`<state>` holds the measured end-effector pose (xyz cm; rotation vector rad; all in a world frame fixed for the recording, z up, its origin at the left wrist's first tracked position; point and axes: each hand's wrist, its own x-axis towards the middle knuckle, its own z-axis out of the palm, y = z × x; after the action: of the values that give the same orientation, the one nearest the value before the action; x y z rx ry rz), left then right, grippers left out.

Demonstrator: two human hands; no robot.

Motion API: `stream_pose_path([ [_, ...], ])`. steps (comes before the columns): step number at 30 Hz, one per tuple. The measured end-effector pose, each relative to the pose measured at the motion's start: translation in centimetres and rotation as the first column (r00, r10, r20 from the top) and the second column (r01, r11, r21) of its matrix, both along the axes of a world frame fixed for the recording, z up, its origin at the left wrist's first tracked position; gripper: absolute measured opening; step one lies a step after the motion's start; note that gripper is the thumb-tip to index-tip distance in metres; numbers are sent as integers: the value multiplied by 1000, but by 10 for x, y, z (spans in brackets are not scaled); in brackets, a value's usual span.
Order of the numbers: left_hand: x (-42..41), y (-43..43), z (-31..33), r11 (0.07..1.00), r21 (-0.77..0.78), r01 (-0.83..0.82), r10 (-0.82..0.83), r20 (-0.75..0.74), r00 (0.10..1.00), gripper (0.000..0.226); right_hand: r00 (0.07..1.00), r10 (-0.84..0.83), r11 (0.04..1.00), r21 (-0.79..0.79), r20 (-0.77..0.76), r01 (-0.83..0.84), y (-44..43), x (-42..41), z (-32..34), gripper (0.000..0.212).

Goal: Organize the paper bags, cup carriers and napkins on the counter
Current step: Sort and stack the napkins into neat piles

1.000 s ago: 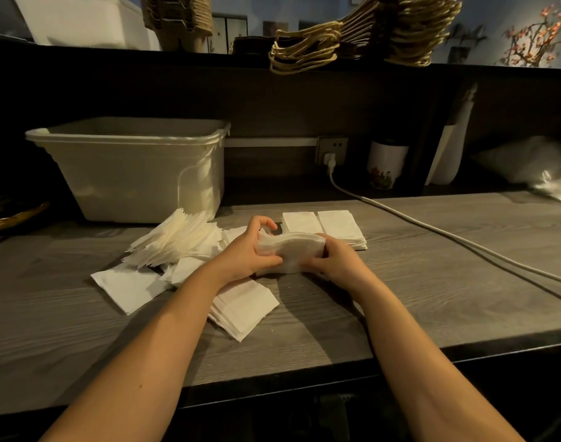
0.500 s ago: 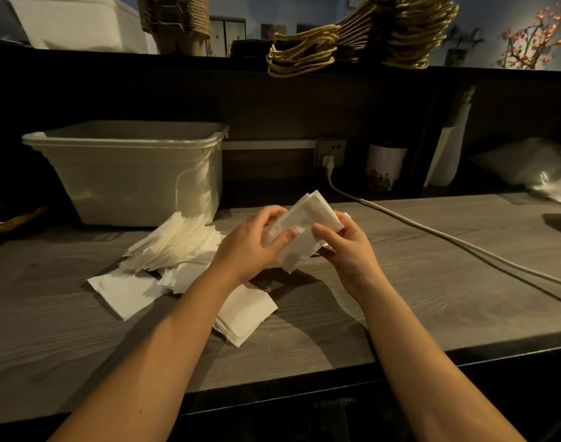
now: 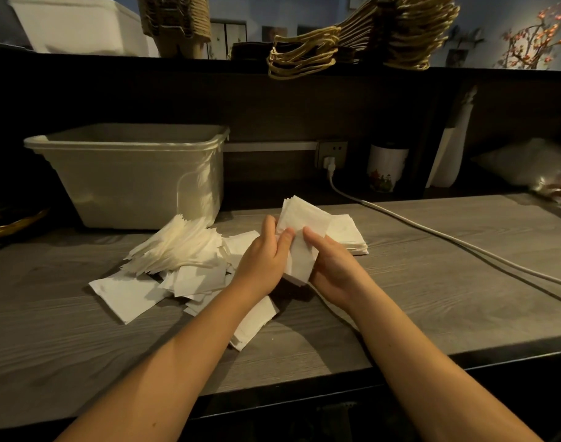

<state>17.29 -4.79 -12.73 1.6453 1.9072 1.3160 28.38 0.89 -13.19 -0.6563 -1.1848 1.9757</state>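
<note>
Centre of frame: both bare forearms reach in from the bottom edge. The left grip [image 3: 263, 260] and right grip [image 3: 333, 269] meet on one held napkin stack [image 3: 299, 237].

- Left grip: narrow, thumb on the near face of the stack, fingers curled round its left edge.
- Right grip: narrow, thumb laid on the same face, remaining fingers under and behind the stack's lower right.
- Held stack: white, lifted clear of the desk [image 3: 432, 298], tilted with its top corner toward the upper centre.

Other napkins, all on the desk:
- Loose napkin heap [image 3: 177, 250] left of centre, fanned and untidy, with single sheets spilling toward the lower left.
- Squared pile [image 3: 346, 234] just right of and behind the held stack, partly hidden by it.
- Small pile [image 3: 253, 323] under the left forearm, one corner pointing toward the bottom of the frame.

Surroundings:
- Pale plastic tub [image 3: 129, 173] at middle left, just behind the heap; its contents cannot be seen.
- White cable [image 3: 432, 237] runs from a wall socket [image 3: 331, 153] across the desk to the right edge.
- Patterned cup [image 3: 385, 169] stands right of the socket.
- Upper shelf [image 3: 113, 62]: paper bags [image 3: 409, 30] with looped handles at top centre-right, cup carriers [image 3: 174, 23] stacked at top left-centre, white box [image 3: 75, 23] at far top left.
</note>
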Motion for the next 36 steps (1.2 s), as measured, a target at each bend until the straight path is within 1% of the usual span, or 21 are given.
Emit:
stream_pose_path([
  [3,0,2,-4,1000,-11,9,-8,52,999,18,998,-58,998,20,15,58,0,-4,-1,28],
  [5,3,3,-6,998,-54,43,-39,56,998,23,994,-112,992,66,9,111,2,-5,-3,29],
  [8,5,4,-11,985,-135,108,-103,48,994,48,965,-244,956,193,94,222,3,-4,-4,28],
  [9,5,5,-12,981,-147,124,-116,63,991,55,954,-277,946,206,116,250,6,-2,-3,26],
  [11,0,5,-10,983,-142,112,-107,42,993,63,943,-311,944,157,119,292,15,2,2,19],
  [12,-4,6,-8,990,-117,80,-82,-12,997,63,934,-332,940,132,129,316,22,5,6,17],
  [14,-12,6,-5,1000,-26,-7,2,-169,986,60,904,-388,920,137,180,368,42,14,12,21],
  [16,-21,7,-5,995,26,-94,97,-315,944,56,875,-420,907,156,242,392,59,26,16,28],
  [17,-26,7,-6,990,13,-141,136,-368,920,55,861,-425,904,182,279,387,67,32,16,31],
  [19,-33,9,-9,972,-70,-226,170,-458,872,55,822,-440,893,273,362,358,82,44,16,35],
  [21,-37,8,-10,947,-152,-284,166,-526,834,56,760,-484,867,355,433,350,95,53,14,37],
  [23,-40,6,-10,933,-190,-306,156,-552,819,54,680,-519,848,414,518,331,106,60,12,37],
  [24,-41,5,-10,930,-198,-310,154,-556,817,53,634,-514,852,432,578,296,111,64,12,37],
  [27,-45,4,-9,922,-219,-318,147,-563,813,49,533,-466,882,413,706,225,128,71,14,39],
  [30,-51,5,-10,905,-271,-328,126,-566,815,49,372,-433,901,397,821,173,141,75,23,42],
  [33,-56,5,-10,895,-295,-335,119,-565,817,58,206,-431,902,421,878,92,152,72,28,37],
  [35,-57,4,-10,890,-306,-338,113,-569,814,63,133,-442,896,443,887,23,156,65,30,35],
  [36,-58,3,-10,887,-315,-338,105,-575,811,64,112,-439,897,443,891,-6,156,60,30,35],
])
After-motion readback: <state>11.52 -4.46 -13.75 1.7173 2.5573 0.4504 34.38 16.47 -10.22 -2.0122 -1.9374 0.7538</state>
